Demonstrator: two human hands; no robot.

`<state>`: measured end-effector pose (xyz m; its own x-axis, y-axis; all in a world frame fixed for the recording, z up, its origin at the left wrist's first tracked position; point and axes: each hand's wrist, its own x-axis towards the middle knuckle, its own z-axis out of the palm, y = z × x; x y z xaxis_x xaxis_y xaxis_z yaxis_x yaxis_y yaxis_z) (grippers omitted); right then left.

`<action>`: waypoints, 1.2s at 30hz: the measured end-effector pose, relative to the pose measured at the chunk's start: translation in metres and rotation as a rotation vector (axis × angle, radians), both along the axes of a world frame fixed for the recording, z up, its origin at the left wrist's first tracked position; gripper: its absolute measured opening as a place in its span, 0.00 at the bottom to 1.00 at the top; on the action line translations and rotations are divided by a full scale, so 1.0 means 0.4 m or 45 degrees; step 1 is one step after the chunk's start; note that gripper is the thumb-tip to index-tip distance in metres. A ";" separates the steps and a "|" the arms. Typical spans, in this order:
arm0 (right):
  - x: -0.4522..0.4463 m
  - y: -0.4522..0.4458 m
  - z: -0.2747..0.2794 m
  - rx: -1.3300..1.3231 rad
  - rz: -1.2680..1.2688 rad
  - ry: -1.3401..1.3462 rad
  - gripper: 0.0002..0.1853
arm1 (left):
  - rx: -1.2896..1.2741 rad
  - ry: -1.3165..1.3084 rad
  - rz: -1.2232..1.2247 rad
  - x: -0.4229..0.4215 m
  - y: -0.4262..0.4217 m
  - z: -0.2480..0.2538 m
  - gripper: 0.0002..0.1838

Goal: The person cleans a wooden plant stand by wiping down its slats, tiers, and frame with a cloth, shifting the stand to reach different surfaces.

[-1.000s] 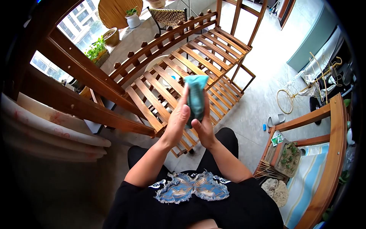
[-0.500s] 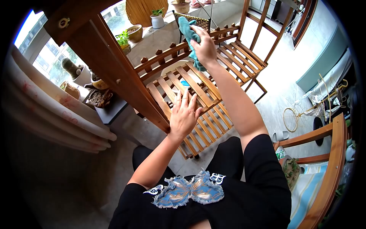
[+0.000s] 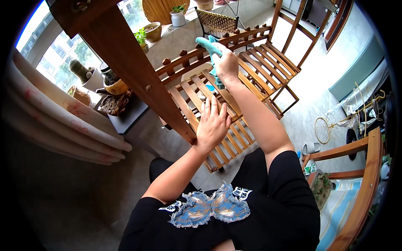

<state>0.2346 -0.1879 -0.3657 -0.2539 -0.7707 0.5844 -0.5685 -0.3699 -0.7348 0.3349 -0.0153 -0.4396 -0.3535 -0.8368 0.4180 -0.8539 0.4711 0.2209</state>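
The teal cloth (image 3: 210,47), a second ago bundled between both palms, is now in the right hand (image 3: 227,67) alone, its fingers wrapped around it, at twelve o'clock by the back rail (image 3: 193,57) of the slatted table (image 3: 191,94). The left hand (image 3: 212,127), at the view's centre, lies on the slats with fingers slightly spread, holding nothing, so it seems to brace while the right does the cloth work; whether cloth meets rail, I cannot tell.
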 end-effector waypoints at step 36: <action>-0.150 0.023 0.067 0.233 0.204 0.090 0.19 | -0.040 -0.085 0.025 -0.014 0.015 0.014 0.24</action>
